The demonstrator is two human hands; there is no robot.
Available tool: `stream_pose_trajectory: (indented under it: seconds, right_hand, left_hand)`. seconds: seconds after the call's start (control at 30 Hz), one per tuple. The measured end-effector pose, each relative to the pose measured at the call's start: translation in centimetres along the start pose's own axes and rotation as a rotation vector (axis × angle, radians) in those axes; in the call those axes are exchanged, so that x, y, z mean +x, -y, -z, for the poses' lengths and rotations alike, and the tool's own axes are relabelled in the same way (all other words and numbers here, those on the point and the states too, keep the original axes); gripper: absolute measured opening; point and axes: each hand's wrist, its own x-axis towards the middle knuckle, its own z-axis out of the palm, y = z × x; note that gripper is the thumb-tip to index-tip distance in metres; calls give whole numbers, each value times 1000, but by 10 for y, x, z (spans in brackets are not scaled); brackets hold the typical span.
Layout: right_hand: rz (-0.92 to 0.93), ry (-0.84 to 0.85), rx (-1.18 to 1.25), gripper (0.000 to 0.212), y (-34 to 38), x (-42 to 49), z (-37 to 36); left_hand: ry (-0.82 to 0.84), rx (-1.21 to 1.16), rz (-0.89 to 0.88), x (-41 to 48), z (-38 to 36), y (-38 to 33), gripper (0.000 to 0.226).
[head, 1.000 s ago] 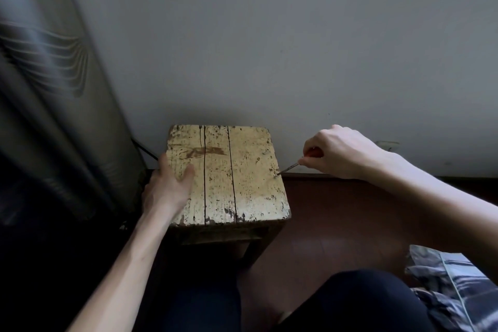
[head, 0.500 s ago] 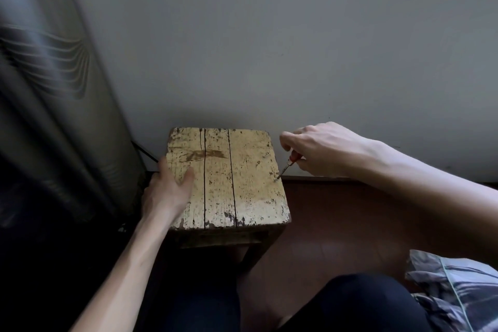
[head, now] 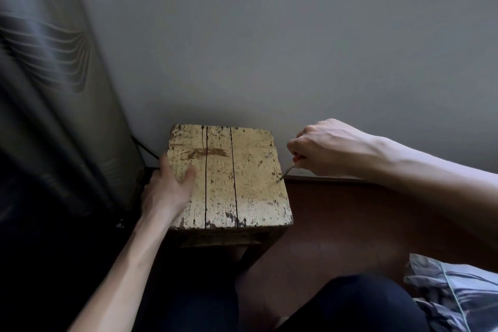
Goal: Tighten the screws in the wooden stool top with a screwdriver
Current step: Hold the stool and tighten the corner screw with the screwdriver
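A worn, yellow-painted wooden stool top (head: 242, 183) made of three planks stands against the wall. My left hand (head: 165, 191) grips its left edge, thumb lying on the top. My right hand (head: 326, 147) is curled round a small screwdriver (head: 287, 170) with a red handle mostly hidden in the fist. The metal tip touches a screw (head: 278, 180) near the stool's right edge. Another screw (head: 268, 154) stands partly raised farther back along that edge, and a third screw (head: 275, 201) sits nearer the front.
A grey wall (head: 269, 48) rises right behind the stool. A curtain (head: 48, 75) hangs at the left, with a dark cable beside it. Brown floor (head: 350, 224) lies to the right. My dark-clothed knee (head: 363, 302) and a striped cloth (head: 458, 294) are at the bottom right.
My right hand has tilted the screwdriver more upright with its tip staying near the right edge of the stool top. My left hand stays on the left edge.
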Motion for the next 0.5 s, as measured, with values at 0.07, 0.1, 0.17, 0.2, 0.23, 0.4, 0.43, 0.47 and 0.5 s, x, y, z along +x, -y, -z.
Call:
stream_pose_trajectory:
  seconds: [0.07, 0.1, 0.17, 0.2, 0.23, 0.4, 0.43, 0.47, 0.5]
  right_hand:
    - [-61, 22, 45, 30, 1, 2, -2]
    - [-108, 52, 83, 33, 1, 3, -1]
    - [-213, 122, 172, 42, 0, 6, 0]
    - [-251, 143, 208, 46, 0, 7, 0]
    - [-278, 158, 230, 48, 0, 7, 0]
    - [-313, 258, 239, 23, 0, 0, 4]
    - [-308, 281, 264, 22, -1, -2, 8]
    - [-296, 283, 290, 23, -3, -5, 11]
    - [-276, 265, 293, 21, -4, -7, 13]
  left_hand:
    - [0, -3, 2, 1, 0, 0, 84]
    - [2, -3, 4, 1, 0, 0, 85]
    - [7, 0, 8, 2, -1, 1, 85]
    - [7, 2, 10, 2, -1, 1, 86]
    - [7, 5, 11, 3, -2, 2, 86]
    - [3, 10, 11, 1, -2, 1, 87]
    - [5, 8, 11, 0, -1, 1, 87]
    - [6, 3, 11, -1, -1, 1, 87]
    - [5, -4, 12, -2, -1, 1, 87]
